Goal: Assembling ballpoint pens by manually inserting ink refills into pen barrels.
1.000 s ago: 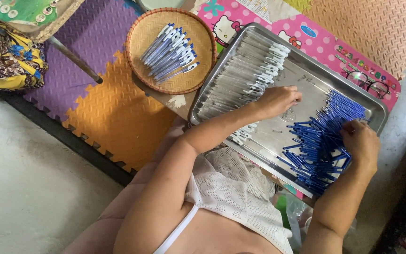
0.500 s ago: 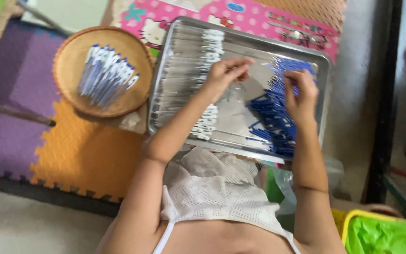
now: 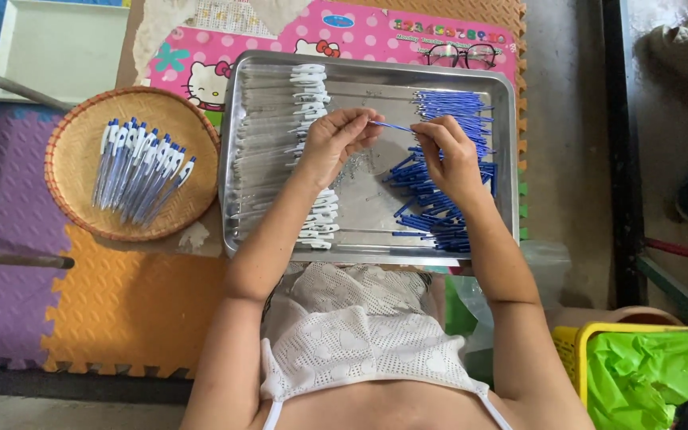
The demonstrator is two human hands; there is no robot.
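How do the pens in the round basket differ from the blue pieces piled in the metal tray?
The pens in the woven basket have white and blue bodies and lie fanned side by side in one neat row. The blue pieces in the metal tray are solid blue, thinner, and heaped crisscross in a loose pile. The pens lie untouched, while the right hand and left hand hold one blue piece between them. Both are slim and stick-shaped.

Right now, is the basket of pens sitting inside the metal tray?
No: the basket of pens sits on the mat left of the tray.
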